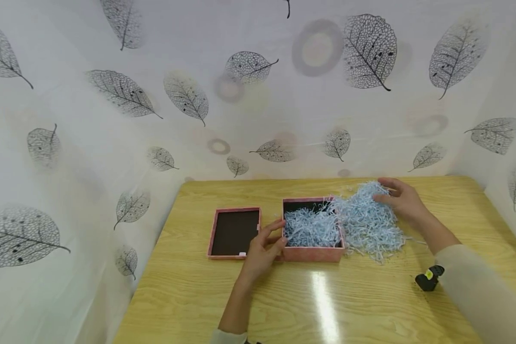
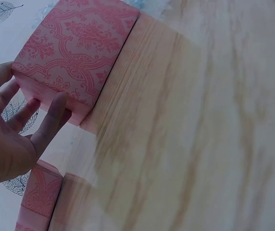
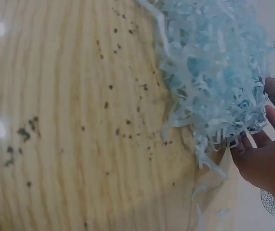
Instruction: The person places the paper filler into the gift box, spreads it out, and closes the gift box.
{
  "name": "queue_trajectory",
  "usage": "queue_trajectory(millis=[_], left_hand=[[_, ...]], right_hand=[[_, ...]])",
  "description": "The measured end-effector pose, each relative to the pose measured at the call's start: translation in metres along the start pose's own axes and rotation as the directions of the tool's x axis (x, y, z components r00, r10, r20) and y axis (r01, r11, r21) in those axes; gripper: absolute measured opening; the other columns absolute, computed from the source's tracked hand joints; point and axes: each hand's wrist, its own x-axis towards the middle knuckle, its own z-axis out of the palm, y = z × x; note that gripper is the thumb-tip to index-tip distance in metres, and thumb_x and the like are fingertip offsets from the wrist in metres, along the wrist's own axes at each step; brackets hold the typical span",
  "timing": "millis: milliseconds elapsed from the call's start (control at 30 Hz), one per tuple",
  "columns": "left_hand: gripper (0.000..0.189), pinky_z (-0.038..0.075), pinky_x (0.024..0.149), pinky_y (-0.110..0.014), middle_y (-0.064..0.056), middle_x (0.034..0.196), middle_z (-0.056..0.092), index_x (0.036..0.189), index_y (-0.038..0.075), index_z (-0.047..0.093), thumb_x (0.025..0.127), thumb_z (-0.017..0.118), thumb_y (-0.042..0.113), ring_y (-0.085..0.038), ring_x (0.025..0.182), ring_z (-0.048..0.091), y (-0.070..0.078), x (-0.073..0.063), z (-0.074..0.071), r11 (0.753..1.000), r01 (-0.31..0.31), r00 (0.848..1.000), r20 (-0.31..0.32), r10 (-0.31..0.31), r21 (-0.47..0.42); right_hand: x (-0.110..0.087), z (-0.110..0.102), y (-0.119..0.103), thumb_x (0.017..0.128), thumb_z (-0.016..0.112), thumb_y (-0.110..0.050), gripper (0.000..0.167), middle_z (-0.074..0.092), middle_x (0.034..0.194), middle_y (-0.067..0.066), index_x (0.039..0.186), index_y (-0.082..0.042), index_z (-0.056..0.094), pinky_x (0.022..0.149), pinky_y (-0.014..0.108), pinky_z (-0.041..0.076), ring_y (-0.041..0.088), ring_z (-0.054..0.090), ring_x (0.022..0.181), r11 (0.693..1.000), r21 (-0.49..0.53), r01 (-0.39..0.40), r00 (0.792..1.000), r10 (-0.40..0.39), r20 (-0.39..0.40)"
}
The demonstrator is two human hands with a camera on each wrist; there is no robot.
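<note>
A pink patterned box [image 1: 311,254] holds pale blue shredded paper [image 1: 311,229]; a black inside shows at its back. My left hand [image 1: 262,253] rests its spread fingertips against the box's left end, which the left wrist view shows from low down. Right of the box, a loose heap of the same shreds [image 1: 367,224] lies on the table and spills over the box's right rim. At the heap's upper right edge, my right hand [image 1: 402,198] grips some shreds between thumb and fingers. In the right wrist view, its fingertips [image 3: 245,142] are partly hidden under strands.
A shallow pink lid [image 1: 234,234] with a black inside lies left of the box. Near my right sleeve sits a small black object with a yellow mark [image 1: 430,278]. Dark specks dot the wooden table [image 3: 79,168]. Leaf-printed sheeting [image 1: 249,110] surrounds the table.
</note>
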Motion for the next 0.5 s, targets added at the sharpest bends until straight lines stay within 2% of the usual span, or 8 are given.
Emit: queue_trajectory(millis=[100,200,267,333,400,500], left_hand=[[0.048,0.066,0.074,-0.040,0.004,0.164,0.047,0.152,0.019,0.058,0.105,0.068,0.016,-0.035,0.128,0.065,-0.001,0.000,0.001,1.000,0.002,1.000,-0.001,-0.002,-0.004],[0.048,0.066,0.075,-0.042,0.002,0.164,0.047,0.152,0.018,0.058,0.105,0.068,0.016,-0.036,0.128,0.065,-0.001,0.000,0.001,1.000,0.006,1.000,0.000,-0.006,-0.012],[0.048,0.066,0.075,-0.042,0.003,0.163,0.047,0.152,0.018,0.058,0.105,0.068,0.016,-0.036,0.128,0.065,-0.001,0.000,0.002,1.000,0.011,1.000,0.002,-0.011,-0.019],[0.048,0.066,0.075,-0.042,0.003,0.163,0.047,0.152,0.018,0.058,0.105,0.067,0.016,-0.036,0.129,0.065,-0.001,0.000,0.002,1.000,0.012,1.000,0.003,-0.012,-0.022],[0.048,0.066,0.075,-0.042,0.003,0.163,0.047,0.152,0.018,0.058,0.105,0.067,0.016,-0.036,0.129,0.065,0.000,-0.001,0.002,1.000,0.011,1.000,0.001,-0.010,-0.019],[0.048,0.066,0.075,-0.041,0.004,0.163,0.047,0.152,0.018,0.058,0.105,0.068,0.016,-0.035,0.129,0.065,0.001,0.000,0.001,1.000,0.006,1.000,-0.003,-0.006,-0.015]], right_hand=[[0.001,0.005,0.002,0.104,0.071,-0.023,0.057,0.046,0.155,0.031,0.152,-0.001,0.051,0.108,0.070,0.043,0.057,0.038,0.143,0.989,-0.133,0.068,0.997,-0.072,-0.024],[-0.001,0.007,0.000,0.105,0.069,-0.019,0.039,0.054,0.146,0.031,0.138,0.000,0.062,0.105,0.068,0.046,0.056,0.045,0.138,0.976,-0.202,0.083,0.995,-0.093,-0.043],[-0.003,0.006,-0.004,0.106,0.068,-0.020,0.035,0.057,0.143,0.028,0.134,0.000,0.064,0.099,0.055,0.055,0.046,0.054,0.129,0.978,-0.194,0.074,0.994,-0.088,-0.066],[-0.005,0.002,-0.010,0.106,0.067,-0.023,0.036,0.060,0.137,0.020,0.135,-0.001,0.064,0.085,0.039,0.058,0.031,0.060,0.114,0.983,-0.167,0.070,0.992,-0.086,-0.091],[-0.007,-0.004,-0.018,0.106,0.068,-0.024,0.038,0.064,0.124,0.007,0.135,0.000,0.063,0.071,0.027,0.055,0.017,0.057,0.097,0.989,-0.127,0.082,0.988,-0.097,-0.117],[-0.009,-0.014,-0.033,0.105,0.069,-0.022,0.039,0.065,0.106,-0.011,0.135,0.001,0.062,0.066,0.022,0.052,0.010,0.054,0.085,0.990,-0.066,0.123,0.981,-0.132,-0.142]])
